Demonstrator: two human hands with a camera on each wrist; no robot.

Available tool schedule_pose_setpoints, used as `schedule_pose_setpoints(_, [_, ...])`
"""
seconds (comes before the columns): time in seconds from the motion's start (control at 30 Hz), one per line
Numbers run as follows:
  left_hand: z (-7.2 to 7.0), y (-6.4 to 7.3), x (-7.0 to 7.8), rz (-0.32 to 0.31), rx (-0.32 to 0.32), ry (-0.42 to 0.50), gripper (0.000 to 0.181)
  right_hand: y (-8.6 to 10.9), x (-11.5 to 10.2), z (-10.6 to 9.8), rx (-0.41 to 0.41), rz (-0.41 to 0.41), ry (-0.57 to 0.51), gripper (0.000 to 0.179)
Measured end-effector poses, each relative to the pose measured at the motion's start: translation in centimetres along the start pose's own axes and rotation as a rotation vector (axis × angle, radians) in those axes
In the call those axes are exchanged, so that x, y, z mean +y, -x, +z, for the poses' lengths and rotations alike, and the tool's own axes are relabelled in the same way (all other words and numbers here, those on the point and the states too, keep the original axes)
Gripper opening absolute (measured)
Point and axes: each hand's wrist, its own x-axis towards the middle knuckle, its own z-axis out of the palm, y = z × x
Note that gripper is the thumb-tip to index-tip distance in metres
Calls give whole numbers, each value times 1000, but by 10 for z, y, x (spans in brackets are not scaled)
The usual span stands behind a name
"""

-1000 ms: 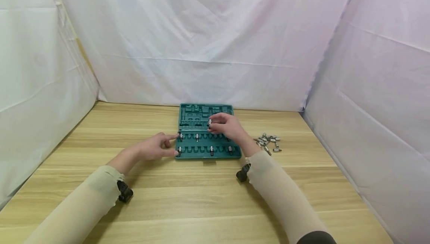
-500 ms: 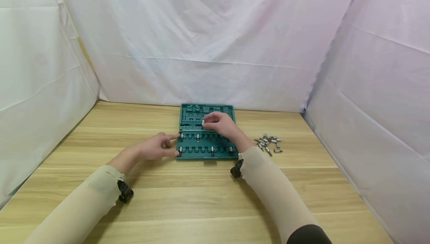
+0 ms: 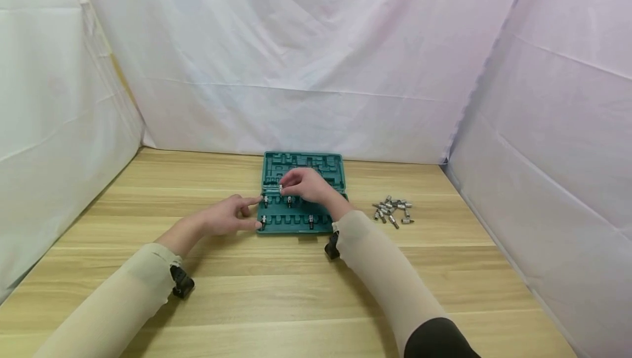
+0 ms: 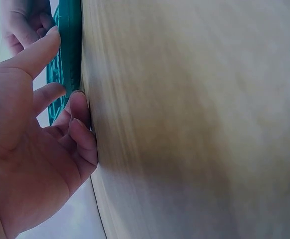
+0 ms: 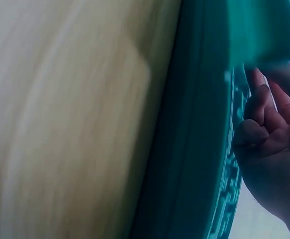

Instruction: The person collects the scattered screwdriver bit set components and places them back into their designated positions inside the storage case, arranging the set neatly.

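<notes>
A green plastic case (image 3: 298, 227) lies open on the table, its lid standing behind the slotted tray. Several silver-and-dark bit sockets sit in the slots, such as one bit socket (image 3: 311, 221) in the front row. My left hand (image 3: 224, 215) touches the tray's left edge with straight thumb and index finger; in the left wrist view its other fingers curl beside the case. My right hand (image 3: 308, 187) pinches a small silver bit socket (image 3: 281, 188) above the back row, near the hinge. It covers the right part of the tray. In the right wrist view, that bit socket is hidden.
A loose pile of bit sockets (image 3: 392, 211) lies on the wooden table (image 3: 276, 292), right of the case. White cloth sheets (image 3: 306, 62) hang behind and on both sides. Each wrist wears a small black camera (image 3: 182, 281).
My right hand has moved left across the case with the pinched bit socket, from the lid's right half to near the hinge at left. My left hand stays at the case's left edge.
</notes>
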Motion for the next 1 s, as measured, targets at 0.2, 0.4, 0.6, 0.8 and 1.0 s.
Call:
schedule_pose_setpoints(0.2, [0,-2,-1,3,-4,-8,87,-6,-7,10,-52,27,43,21])
schedule_pose_setpoints(0.4, [2,-3,0,-11,-1,-9,87,-9,-10,16,-65,32,136,16])
schedule_pose_setpoints(0.6, [3,-2,1,-2,-7,-7,86,-8,-10,19,-63,53,183,18])
schedule_pose_setpoints(0.8, [3,0,3,13,-15,-3,86,-5,-10,19,-68,54,193,17])
schedule_pose_setpoints(1.0, [4,-1,4,17,-15,-1,86,-3,-10,17,-68,39,201,14])
